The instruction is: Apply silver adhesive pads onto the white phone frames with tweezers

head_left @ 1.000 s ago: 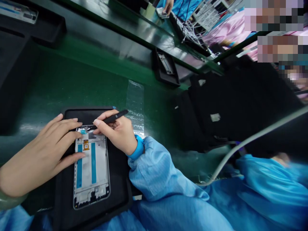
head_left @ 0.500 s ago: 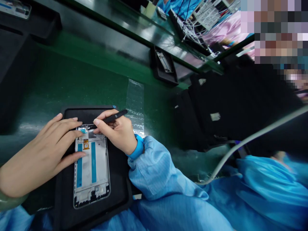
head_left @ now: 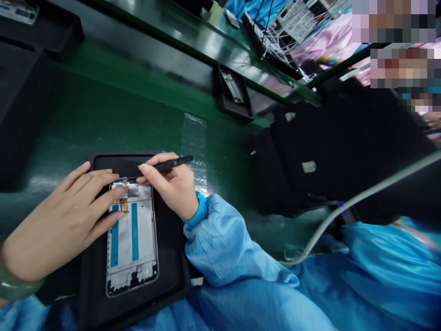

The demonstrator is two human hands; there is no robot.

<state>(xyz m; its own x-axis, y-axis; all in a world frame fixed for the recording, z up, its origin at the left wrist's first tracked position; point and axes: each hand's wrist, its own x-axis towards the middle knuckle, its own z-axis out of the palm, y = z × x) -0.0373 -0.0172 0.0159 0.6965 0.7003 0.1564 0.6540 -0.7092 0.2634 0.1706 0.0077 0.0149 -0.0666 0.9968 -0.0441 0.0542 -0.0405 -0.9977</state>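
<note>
A white-backed phone frame (head_left: 132, 239) with blue adhesive strips and a small orange flex part (head_left: 124, 205) lies on a black rubber mat (head_left: 168, 271). My left hand (head_left: 65, 216) rests on the frame's upper left side, its fingers spread and holding nothing. My right hand (head_left: 172, 186) pinches a slim black plastic pry tool (head_left: 174, 162) just above the frame's top edge. The tool's tip is hidden behind my fingers. A blue cuff circles my right wrist, and a green bangle sits on my left wrist.
The mat stands on a green bench, next to a strip of clear tape (head_left: 195, 147). A black tray (head_left: 232, 89) holds another frame farther along. A grey cable (head_left: 361, 202) crosses the right side, beside a dark fabric mass (head_left: 327, 156). Tangled wires lie beyond the bench.
My right hand has lifted the black tool slightly up and to the right, away from the frame's top edge. My left fingers have shifted a little down the frame.
</note>
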